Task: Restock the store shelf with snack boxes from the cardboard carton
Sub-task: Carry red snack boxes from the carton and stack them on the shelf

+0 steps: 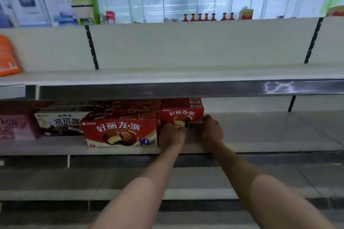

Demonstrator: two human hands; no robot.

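A red snack box [182, 114] with a chocolate pie picture stands on the middle shelf [260, 135], further back than its neighbour. My left hand [172, 134] grips its lower left front and my right hand [212, 128] grips its lower right corner. More red boxes stand behind it. To its left a row of the same red boxes [119, 132] reaches the shelf's front edge. The cardboard carton is out of view.
Left of the red row are a white and brown snack box [61, 121] and a pinkish box [13, 126]. The top shelf [186, 74] carries an orange pack [8, 57] at far left. Red bottles [206, 17] stand behind the shelving.
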